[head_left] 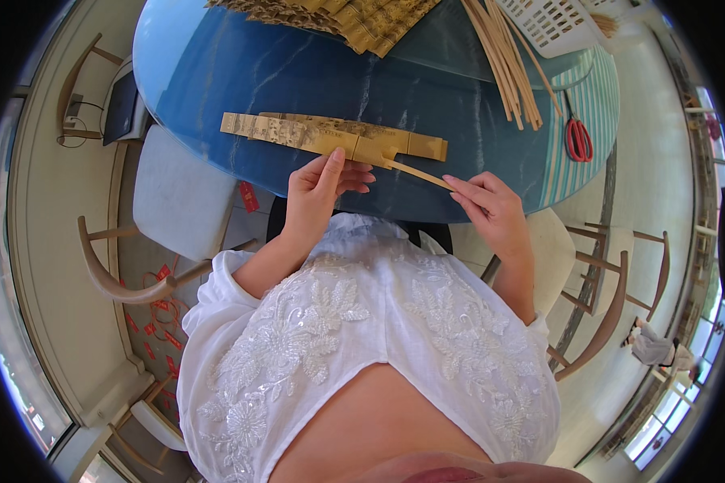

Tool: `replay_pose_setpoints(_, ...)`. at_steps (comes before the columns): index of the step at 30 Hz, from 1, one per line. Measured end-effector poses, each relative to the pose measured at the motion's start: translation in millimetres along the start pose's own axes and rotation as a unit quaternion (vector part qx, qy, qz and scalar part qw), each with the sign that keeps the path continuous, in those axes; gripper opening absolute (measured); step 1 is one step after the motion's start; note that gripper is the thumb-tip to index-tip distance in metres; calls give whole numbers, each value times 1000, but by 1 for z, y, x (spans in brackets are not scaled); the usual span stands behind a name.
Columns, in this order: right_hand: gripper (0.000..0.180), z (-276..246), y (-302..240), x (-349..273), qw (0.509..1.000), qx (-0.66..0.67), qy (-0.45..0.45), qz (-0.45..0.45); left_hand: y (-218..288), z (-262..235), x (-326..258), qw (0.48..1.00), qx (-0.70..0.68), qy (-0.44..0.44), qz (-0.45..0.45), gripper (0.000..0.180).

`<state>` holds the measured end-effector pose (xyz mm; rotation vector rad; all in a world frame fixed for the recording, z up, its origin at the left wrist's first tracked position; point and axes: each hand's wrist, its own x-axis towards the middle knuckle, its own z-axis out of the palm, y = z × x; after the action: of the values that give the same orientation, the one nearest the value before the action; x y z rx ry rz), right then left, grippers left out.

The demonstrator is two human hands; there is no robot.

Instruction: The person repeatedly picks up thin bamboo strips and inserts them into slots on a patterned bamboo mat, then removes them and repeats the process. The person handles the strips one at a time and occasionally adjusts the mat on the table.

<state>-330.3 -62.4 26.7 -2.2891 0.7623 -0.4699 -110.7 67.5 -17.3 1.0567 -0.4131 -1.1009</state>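
Observation:
My left hand (318, 183) pinches a long gold strip with dark printing (290, 133) near its right end, thumb on top and the other fingers below. A thin pale wooden stick (421, 173) meets that end, its left tip hidden at the gold piece; I cannot tell how deep it goes in. Closed on the stick's other end are the thumb and fingers of my right hand (491, 203). Behind the held strip, another gold length (423, 146) stretches to the right, partly covered; whether the two are joined is unclear.
On the blue marbled table (298, 60) lie a heap of gold pleated pieces (362, 22), loose wooden sticks (503, 72), a white basket (549, 26), and red-handled scissors (578, 141) on a striped cloth (562, 179). Chairs (177, 193) stand at both sides; a person (654, 348) is far right.

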Motion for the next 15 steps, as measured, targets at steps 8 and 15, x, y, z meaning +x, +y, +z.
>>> replay_pose_setpoints(8,32,32,-24,6,997,14,-6,-76,8,-12,-14,994,-50,51,81,30)
replay_pose_setpoints(15,31,54,-52,9,995,29,-46,-82,15,-28,-34,989,-96,66,90,26)
